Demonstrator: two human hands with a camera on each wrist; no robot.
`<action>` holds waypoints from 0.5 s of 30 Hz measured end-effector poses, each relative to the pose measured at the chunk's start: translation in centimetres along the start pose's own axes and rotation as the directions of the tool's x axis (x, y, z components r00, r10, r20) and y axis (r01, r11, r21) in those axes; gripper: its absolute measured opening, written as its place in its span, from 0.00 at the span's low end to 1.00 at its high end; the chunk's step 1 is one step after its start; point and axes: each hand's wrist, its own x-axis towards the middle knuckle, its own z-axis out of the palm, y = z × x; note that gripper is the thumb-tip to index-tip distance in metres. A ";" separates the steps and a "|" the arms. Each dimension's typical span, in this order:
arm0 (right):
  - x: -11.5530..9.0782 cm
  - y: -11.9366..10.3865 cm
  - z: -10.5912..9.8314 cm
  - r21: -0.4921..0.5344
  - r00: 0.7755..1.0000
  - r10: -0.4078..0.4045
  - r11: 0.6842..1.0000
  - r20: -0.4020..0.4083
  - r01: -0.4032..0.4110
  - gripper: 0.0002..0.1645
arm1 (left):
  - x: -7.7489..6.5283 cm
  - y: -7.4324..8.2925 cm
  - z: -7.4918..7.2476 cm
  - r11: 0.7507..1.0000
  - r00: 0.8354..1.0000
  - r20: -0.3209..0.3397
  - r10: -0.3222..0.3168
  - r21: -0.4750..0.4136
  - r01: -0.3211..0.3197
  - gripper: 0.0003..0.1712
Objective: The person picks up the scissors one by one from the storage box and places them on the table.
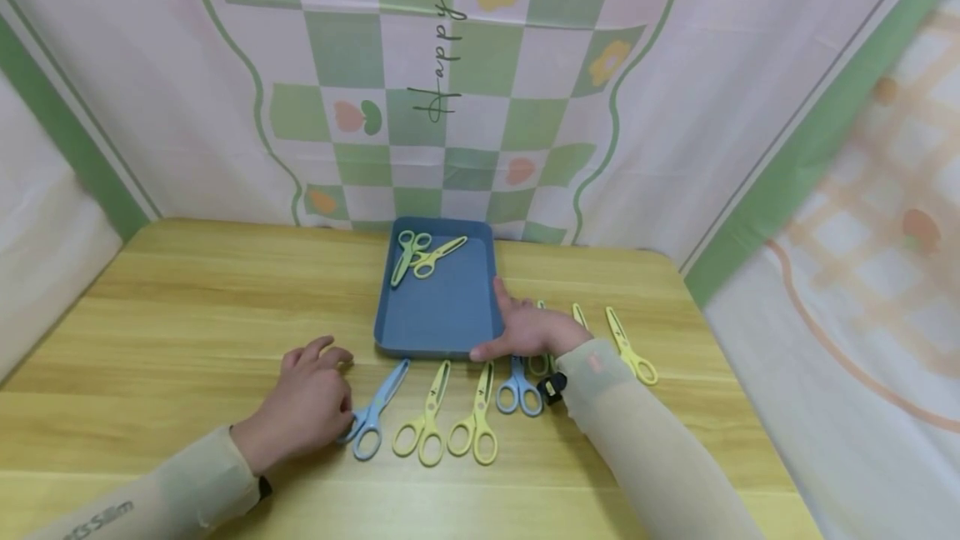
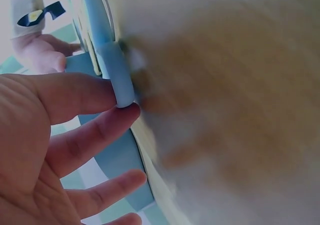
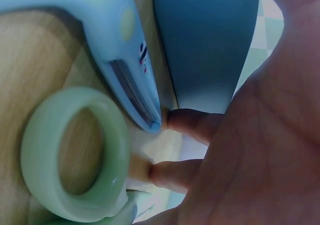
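At the left of the row, the thumb and index finger of my left hand (image 1: 307,402) pinch a handle loop of the light blue scissors (image 1: 369,418). The left wrist view shows that blue loop (image 2: 121,80) at the fingertips, the other fingers spread. A blue tray (image 1: 457,315) stands at the back middle, holding green scissors (image 1: 403,263) and yellow scissors (image 1: 442,255). With straight fingers and a spread thumb, my right hand (image 1: 528,330) rests at the tray's near right corner. Below it lie other blue scissors (image 1: 518,390), partly hidden.
Two yellow scissors (image 1: 425,419) (image 1: 477,419) lie between the blue ones. Right of the tray are green scissors (image 1: 538,365), partly covered by my hand, and more yellow scissors (image 1: 632,348). A patterned curtain (image 1: 457,65) hangs behind the wooden table (image 1: 225,307).
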 end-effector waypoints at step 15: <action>0.2 0.1 0.1 0.000 1.000 0.013 1.000 0.002 -0.013 0.83 | 0.2 0.0 -1.0 1.000 0.995 -0.100 0.019 -0.011 -0.020 0.10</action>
